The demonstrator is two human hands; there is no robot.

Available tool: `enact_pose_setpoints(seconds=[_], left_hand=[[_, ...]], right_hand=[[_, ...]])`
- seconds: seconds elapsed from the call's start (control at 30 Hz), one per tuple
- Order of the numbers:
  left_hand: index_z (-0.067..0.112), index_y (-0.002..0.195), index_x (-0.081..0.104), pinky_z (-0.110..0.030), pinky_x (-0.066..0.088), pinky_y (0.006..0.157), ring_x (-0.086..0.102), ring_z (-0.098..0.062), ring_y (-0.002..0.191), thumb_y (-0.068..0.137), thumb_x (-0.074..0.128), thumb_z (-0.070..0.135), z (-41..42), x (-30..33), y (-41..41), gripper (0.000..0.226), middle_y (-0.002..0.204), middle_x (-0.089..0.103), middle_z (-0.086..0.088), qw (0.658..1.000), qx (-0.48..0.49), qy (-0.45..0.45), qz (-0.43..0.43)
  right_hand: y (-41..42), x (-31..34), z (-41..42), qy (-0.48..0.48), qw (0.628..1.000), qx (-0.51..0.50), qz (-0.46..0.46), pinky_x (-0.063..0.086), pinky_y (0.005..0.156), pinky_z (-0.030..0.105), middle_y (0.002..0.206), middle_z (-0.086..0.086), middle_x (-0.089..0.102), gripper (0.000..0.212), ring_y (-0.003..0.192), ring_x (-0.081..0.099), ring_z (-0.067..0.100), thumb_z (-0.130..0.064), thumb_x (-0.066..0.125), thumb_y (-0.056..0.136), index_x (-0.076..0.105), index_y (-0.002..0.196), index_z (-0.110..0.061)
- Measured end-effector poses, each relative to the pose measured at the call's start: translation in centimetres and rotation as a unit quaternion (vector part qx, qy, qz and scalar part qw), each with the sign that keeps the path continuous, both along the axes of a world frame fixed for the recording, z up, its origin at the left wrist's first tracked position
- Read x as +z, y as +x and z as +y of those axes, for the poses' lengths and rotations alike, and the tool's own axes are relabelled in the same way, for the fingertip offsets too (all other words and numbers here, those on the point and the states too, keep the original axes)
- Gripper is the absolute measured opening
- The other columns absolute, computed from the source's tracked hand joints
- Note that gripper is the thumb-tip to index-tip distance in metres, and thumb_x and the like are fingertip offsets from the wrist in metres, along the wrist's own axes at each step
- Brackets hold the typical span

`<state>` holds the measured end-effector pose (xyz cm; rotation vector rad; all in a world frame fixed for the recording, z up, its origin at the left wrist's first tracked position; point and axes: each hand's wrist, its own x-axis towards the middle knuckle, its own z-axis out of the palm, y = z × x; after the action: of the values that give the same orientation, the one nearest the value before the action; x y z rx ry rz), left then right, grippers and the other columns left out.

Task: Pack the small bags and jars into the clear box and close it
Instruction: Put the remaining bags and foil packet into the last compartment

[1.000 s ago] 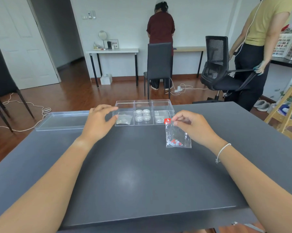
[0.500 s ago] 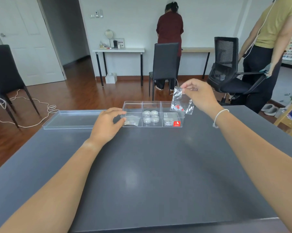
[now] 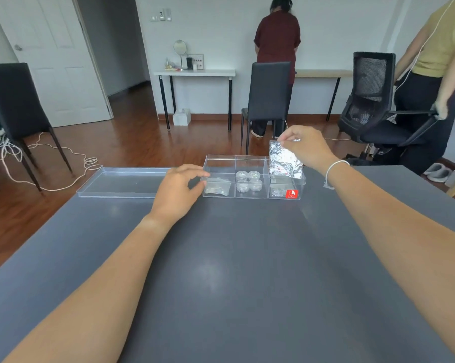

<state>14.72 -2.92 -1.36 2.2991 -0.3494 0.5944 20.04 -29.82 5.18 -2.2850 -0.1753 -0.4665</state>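
The right hand (image 3: 306, 150) pinched a small bag (image 3: 284, 163) by its top, over the right compartment of the clear box (image 3: 252, 196) (packing step). The left hand (image 3: 180, 191), loosely curled and empty, steadied the box's left wall. Next, lowering and release.

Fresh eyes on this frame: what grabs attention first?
The right hand pinching a small clear bag above the right compartment of the clear box at the table's far edge. Then the left hand at the box's left end, with the lid lying further left.
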Motion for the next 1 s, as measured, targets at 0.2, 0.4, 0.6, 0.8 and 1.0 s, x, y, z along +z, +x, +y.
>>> enact_pose_setpoints(seconds=[0.2, 0.4, 0.6, 0.8, 1.0], left_hand=[[0.019, 0.099, 0.069, -0.028, 0.041, 0.087, 0.051, -0.022, 0.11, 0.083, 0.06, 0.011, 0.2, -0.1, 0.1, 0.02, 0.103, 0.057, 0.012, 1.0, -0.003, 0.005, 0.0], [0.02, 0.098, 0.069, -0.031, 0.043, 0.09, 0.051, -0.023, 0.109, 0.082, 0.061, 0.01, 0.3, -0.1, 0.1, 0.02, 0.103, 0.057, 0.013, 1.0, -0.003, 0.001, 0.0], [0.021, 0.098, 0.069, -0.033, 0.043, 0.094, 0.05, -0.022, 0.111, 0.083, 0.061, 0.011, 0.3, -0.1, 0.1, 0.02, 0.105, 0.056, 0.012, 1.0, -0.006, 0.001, 0.003], [0.021, 0.099, 0.069, -0.032, 0.042, 0.095, 0.049, -0.021, 0.112, 0.083, 0.06, 0.01, 0.4, -0.1, 0.1, 0.021, 0.106, 0.057, 0.011, 1.0, -0.005, 0.0, 0.008], [0.021, 0.099, 0.069, -0.033, 0.042, 0.093, 0.05, -0.022, 0.111, 0.083, 0.06, 0.01, 0.4, -0.2, 0.1, 0.021, 0.108, 0.058, 0.009, 1.0, -0.007, 0.001, 0.007]], right_hand=[[-0.1, -1.3, 0.6, -0.028, 0.998, 0.022, 0.057, 0.04, 0.072, 0.022, 0.097, 0.004, 0.066, 0.013, 0.083, 0.057, 0.014, -0.01, 0.055, 0.083, 0.067, 0.082, -0.015], [-0.3, -2.1, 0.7, -0.095, 0.991, 0.009, 0.097, 0.04, 0.099, 0.049, 0.106, 0.002, 0.066, 0.016, 0.104, 0.055, 0.024, -0.012, 0.053, 0.084, 0.065, 0.084, -0.022], [-0.2, -2.2, 0.8, -0.126, 0.987, 0.0, 0.104, 0.036, 0.101, 0.05, 0.113, 0.001, 0.064, 0.017, 0.108, 0.052, 0.025, -0.011, 0.054, 0.084, 0.065, 0.087, -0.023], [-0.1, -1.5, 0.5, -0.074, 0.992, -0.009, 0.1, 0.037, 0.101, 0.048, 0.104, 0.003, 0.068, 0.019, 0.104, 0.056, 0.024, -0.009, 0.054, 0.081, 0.067, 0.086, -0.022], [0.4, -0.7, -0.1, -0.041, 0.992, -0.002, 0.121, 0.037, 0.102, 0.05, 0.103, 0.005, 0.067, 0.013, 0.104, 0.057, 0.027, -0.01, 0.062, 0.08, 0.068, 0.079, -0.022]])
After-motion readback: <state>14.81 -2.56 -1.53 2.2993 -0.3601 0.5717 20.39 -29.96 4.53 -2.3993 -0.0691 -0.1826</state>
